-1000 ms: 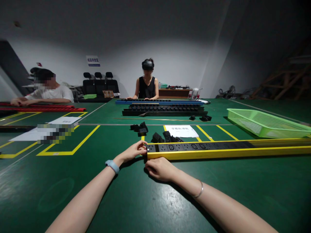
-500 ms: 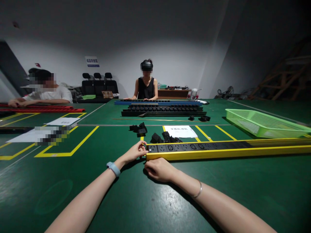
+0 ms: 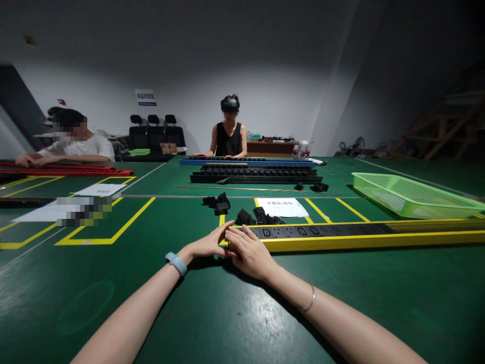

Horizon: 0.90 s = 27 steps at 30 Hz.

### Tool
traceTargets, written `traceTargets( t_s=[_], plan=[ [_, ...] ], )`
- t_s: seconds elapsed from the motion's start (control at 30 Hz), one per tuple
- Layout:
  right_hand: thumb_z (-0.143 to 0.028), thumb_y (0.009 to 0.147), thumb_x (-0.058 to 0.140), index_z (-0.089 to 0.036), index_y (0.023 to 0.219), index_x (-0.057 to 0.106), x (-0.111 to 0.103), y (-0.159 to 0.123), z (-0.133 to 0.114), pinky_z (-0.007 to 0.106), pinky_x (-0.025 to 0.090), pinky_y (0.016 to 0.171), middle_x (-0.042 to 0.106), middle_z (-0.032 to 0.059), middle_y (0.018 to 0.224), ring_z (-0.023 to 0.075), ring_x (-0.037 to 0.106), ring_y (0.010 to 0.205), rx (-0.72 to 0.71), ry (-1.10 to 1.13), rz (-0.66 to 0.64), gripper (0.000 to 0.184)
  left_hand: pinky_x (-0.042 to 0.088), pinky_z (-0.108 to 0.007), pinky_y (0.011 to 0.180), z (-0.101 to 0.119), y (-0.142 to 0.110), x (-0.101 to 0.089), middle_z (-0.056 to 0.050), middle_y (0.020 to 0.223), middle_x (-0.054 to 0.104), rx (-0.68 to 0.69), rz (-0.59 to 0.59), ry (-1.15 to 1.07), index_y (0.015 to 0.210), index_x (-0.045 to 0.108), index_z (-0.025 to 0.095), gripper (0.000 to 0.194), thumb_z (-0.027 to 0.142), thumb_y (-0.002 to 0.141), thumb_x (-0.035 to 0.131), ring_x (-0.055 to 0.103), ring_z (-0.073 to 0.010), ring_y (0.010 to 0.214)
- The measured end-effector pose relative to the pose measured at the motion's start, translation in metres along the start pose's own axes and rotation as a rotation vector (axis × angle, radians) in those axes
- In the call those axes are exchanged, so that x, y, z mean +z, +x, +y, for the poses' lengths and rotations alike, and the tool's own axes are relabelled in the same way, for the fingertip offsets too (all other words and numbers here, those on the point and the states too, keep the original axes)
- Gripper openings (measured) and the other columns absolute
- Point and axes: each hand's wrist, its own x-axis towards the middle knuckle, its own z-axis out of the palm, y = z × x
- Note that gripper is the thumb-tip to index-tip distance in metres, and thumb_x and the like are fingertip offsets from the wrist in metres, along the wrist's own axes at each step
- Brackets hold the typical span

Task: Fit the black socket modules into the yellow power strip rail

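Observation:
A long yellow rail [image 3: 341,244] lies across the table in front of me, with a row of black socket modules [image 3: 290,231] seated along its channel. My right hand [image 3: 252,254] curls over the rail's left end, its fingers on top and its thumb low at the end; it covers the first modules. To the left, my left hand [image 3: 209,244] has its thumb and fingers spread around the same end, the tips meeting the right fingertips. Whether it touches the rail itself is hidden. Loose black modules [image 3: 246,217] lie just behind the rail, and more modules [image 3: 219,203] sit a little farther left.
A green basket [image 3: 409,199] stands at the right behind the rail. Beyond a paper label [image 3: 282,207] lie black rails [image 3: 257,174] and a blue rail [image 3: 242,162]. One person [image 3: 229,139] works across the table, another person [image 3: 85,144] at the left beside red rails [image 3: 83,171].
My right hand has risen from the rail's near side onto its left end, covering the first modules. My left thumb and fingers have spread from a pinch at that end.

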Motion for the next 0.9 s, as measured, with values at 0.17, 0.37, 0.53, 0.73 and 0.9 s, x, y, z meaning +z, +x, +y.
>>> traceTargets(
  t_s=[0.17,0.37,0.53,0.73,0.9],
  plan=[
    [-0.012,0.081,0.049,-0.016,0.135,0.04,0.004,0.0,0.002,0.047,0.024,0.115,0.057,0.0104,0.131,0.0197,0.046,0.127,-0.005,0.006,-0.064,0.055,0.028,-0.045,0.109,-0.002,0.002,0.013,-0.012,0.141,0.046,0.001,0.125,0.152,0.141,0.038,0.023,0.089,0.018,0.059,0.073,0.042,-0.0327,0.128],
    [-0.01,0.079,0.049,-0.015,0.134,0.041,0.003,0.002,0.0,0.047,0.029,0.112,0.059,0.0124,0.125,0.0215,0.05,0.122,0.018,-0.037,-0.082,0.056,0.041,-0.038,0.097,0.0,0.003,0.015,-0.008,0.122,0.061,0.037,0.153,0.172,0.129,0.05,0.022,0.072,0.017,0.06,0.069,0.055,-0.0279,0.109],
    [-0.01,0.081,0.049,-0.015,0.131,0.044,0.004,0.004,-0.001,0.046,0.034,0.108,0.06,0.0133,0.121,0.0223,0.054,0.114,0.04,-0.055,-0.056,0.05,0.043,-0.036,0.091,-0.003,0.005,0.014,-0.008,0.117,0.063,0.015,0.159,0.189,0.123,0.053,0.02,0.067,0.016,0.058,0.07,0.057,-0.0277,0.104],
    [-0.012,0.086,0.047,-0.015,0.125,0.048,0.007,0.006,-0.002,0.044,0.039,0.104,0.063,0.0123,0.115,0.0222,0.056,0.109,0.054,-0.066,-0.048,0.039,0.042,-0.039,0.095,-0.01,0.005,0.012,-0.01,0.118,0.061,0.008,0.167,0.176,0.124,0.052,0.019,0.068,0.017,0.058,0.071,0.055,-0.0292,0.108],
    [-0.013,0.088,0.046,-0.016,0.12,0.049,0.011,0.007,-0.002,0.043,0.041,0.103,0.063,0.011,0.111,0.0213,0.058,0.106,0.064,-0.063,-0.027,0.032,0.041,-0.039,0.097,-0.011,0.007,0.013,-0.008,0.118,0.062,-0.013,0.155,0.166,0.124,0.052,0.02,0.067,0.023,0.06,0.074,0.055,-0.0294,0.109]
  ],
)
